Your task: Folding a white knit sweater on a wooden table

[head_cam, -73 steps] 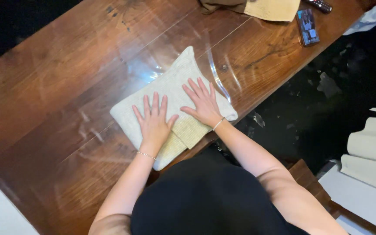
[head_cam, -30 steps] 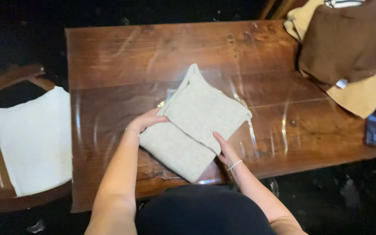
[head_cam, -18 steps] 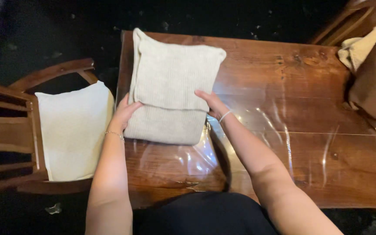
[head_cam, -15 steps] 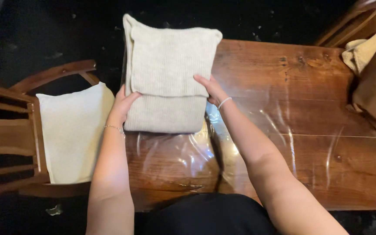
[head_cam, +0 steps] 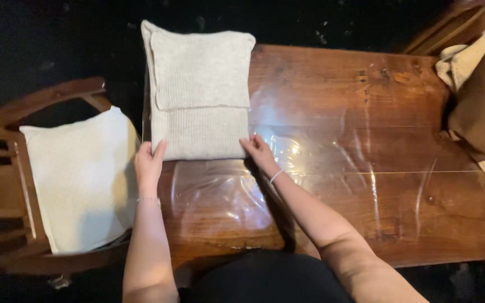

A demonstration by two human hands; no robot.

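A folded light grey knit garment lies at the left end of a dark wooden table, its far part hanging past the table's edge. My left hand grips its near left corner. At the near right corner my right hand holds the hem, fingers tucked under the cloth. Both wrists wear a thin bracelet.
A wooden chair stands left of the table with a folded cream cloth on its seat. At the table's far right lie a brown garment and beige cloths. A clear plastic sheet covers the tabletop.
The folded grey garment went from the table's middle to its left end beside the chair. My hands went from pressing flat on it to gripping its near corners.
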